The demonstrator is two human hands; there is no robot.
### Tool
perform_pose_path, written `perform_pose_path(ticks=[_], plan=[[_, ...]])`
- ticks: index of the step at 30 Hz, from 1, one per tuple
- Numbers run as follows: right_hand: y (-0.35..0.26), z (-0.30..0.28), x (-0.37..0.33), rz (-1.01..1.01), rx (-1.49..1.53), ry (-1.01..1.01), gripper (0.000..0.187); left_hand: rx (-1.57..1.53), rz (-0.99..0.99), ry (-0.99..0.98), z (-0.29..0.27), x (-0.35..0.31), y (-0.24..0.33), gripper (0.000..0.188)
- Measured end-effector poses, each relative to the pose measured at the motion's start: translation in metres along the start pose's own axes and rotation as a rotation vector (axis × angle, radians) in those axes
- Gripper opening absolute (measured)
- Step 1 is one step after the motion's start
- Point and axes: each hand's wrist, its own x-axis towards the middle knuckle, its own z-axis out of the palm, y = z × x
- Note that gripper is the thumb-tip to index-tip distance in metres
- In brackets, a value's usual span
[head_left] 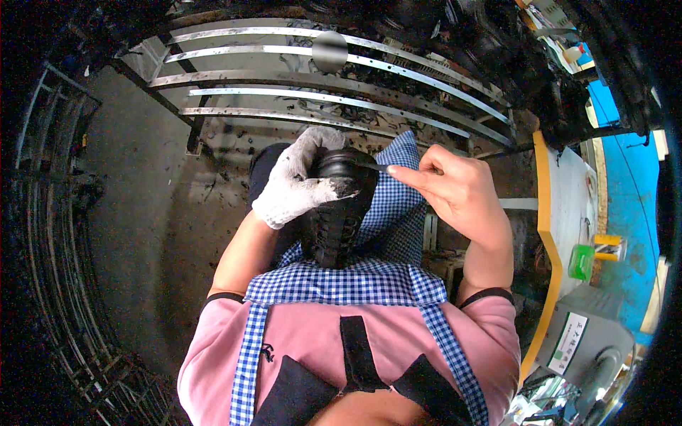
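A black lace-up boot (pixel 334 231) rests on my lap, its rounded toe turned away from me and its laces toward my body. My left hand (pixel 302 181), in a white knit glove with dark smudges, is closed around the toe end, thumb across the top. Bare and to the right of the boot, my right hand (pixel 451 184) pinches the end of a thin dark strip-like piece (pixel 373 167). This piece reaches the toe's edge. Whether it is a blade or a strip of rubber I cannot tell.
Ahead stands a low metal rack (pixel 320 78) with long bars, dark scraps strewn on the floor around it. At right is a yellow-edged bench (pixel 545 213) with a green container (pixel 582 262) and a grey machine (pixel 590 326). Another metal rack (pixel 64 263) lines the left.
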Motion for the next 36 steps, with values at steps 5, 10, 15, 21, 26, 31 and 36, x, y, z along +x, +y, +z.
perform_pose_path(ticks=[5,10,15,21,26,31,36], plan=[[-0.001,0.001,0.004,-0.035,-0.012,-0.007,0.04,-0.014,-0.038,0.001,0.005,-0.002,0.003,0.06],[0.002,0.0,0.001,0.022,0.017,0.017,0.038,-0.005,0.011,0.0,0.002,-0.003,0.001,0.06],[0.002,0.003,-0.004,0.055,0.089,0.004,0.035,-0.052,0.016,0.002,-0.004,-0.003,-0.005,0.059],[0.014,0.025,-0.018,0.101,0.225,0.124,0.036,-0.121,0.113,0.268,-0.033,-0.006,0.001,0.047],[0.018,0.078,-0.051,0.288,0.302,0.125,0.079,-0.654,0.178,0.544,-0.076,-0.001,-0.008,0.056],[0.0,0.101,-0.059,0.162,0.125,0.201,0.086,-0.936,0.109,0.494,-0.066,0.006,-0.014,0.063],[-0.002,0.098,-0.065,0.072,0.197,0.153,0.084,-1.074,0.051,0.398,-0.057,0.008,-0.017,0.054]])
